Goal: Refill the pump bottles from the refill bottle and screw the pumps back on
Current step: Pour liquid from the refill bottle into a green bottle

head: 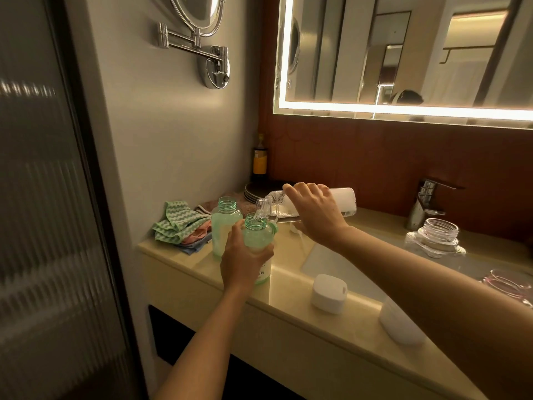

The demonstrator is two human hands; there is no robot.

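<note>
Fingers of my left hand are curled round the lower body of a green pump bottle, holding it upright at the front left of the counter, its pump off and its threaded neck open. Its white label peeks out past my fingers and shows only the letters "NG"; my hand covers the rest. My right hand grips the refill bottle from above, fingers and thumb wrapped round its middle. It holds the bottle nearly flat, mouth tipped down to the left, right over the green neck. A clear stream runs from the mouth into the neck. Dark print sits near the refill bottle's shoulder, too small for me to read. Just behind and left of the bottle I hold stands a second green bottle, also uncapped; whether the two touch I cannot tell. Beside it lies a pile of folded cloths, the top one green with a zigzag weave. In the back corner a dark bottle with a yellow label stands by a stack of plates; its writing is unreadable. Near the counter's front edge a white cap rests beside the sink, and a clear threaded jar stands next to the faucet. Above hangs a lit mirror.
</note>
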